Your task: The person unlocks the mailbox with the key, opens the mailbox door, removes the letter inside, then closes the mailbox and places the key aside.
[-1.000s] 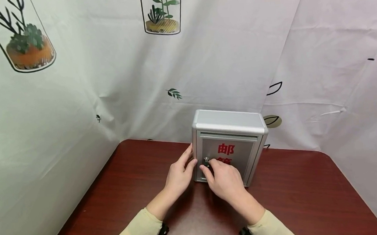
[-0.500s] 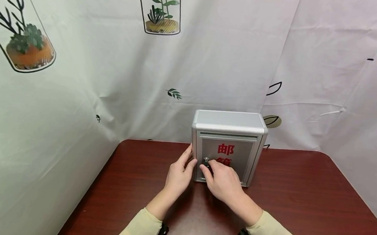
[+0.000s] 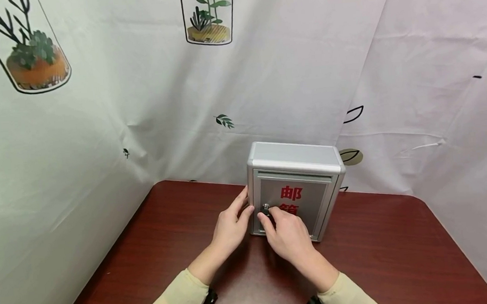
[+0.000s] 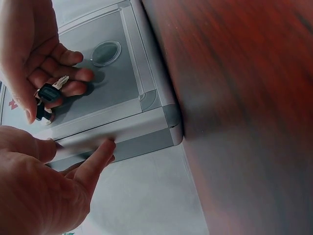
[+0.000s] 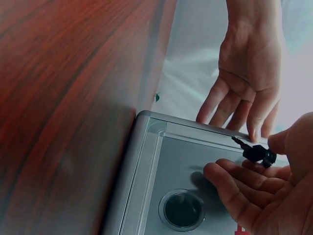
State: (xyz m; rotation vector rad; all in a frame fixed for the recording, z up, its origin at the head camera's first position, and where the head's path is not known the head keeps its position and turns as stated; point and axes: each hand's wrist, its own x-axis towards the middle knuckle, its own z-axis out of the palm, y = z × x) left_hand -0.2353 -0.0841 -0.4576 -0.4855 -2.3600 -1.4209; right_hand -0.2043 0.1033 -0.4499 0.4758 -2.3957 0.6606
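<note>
A silver metal mailbox (image 3: 297, 153) with red characters stands upright on the table. My left hand (image 3: 229, 227) rests against its left side, fingers extended along it and thumb by the front edge. In front of the door, my right hand (image 3: 290, 234) pinches a black-headed key at the lock (image 3: 266, 207) between thumb and forefinger. A second key (image 4: 50, 91) with a black head hangs loose beside it, its metal blade visible in the left wrist view. The same loose key (image 5: 253, 152) shows below the thumb in the right wrist view. The door is closed.
The mailbox stands near the back edge of the dark red wooden table (image 3: 167, 220). White cloth with printed plants (image 3: 170, 91) hangs behind and at both sides. A round window (image 5: 182, 210) sits low in the mailbox door.
My right hand has turned slightly at the lock, uncovering a bit more of the lower red character. The left hand and the mailbox have stayed in place.
</note>
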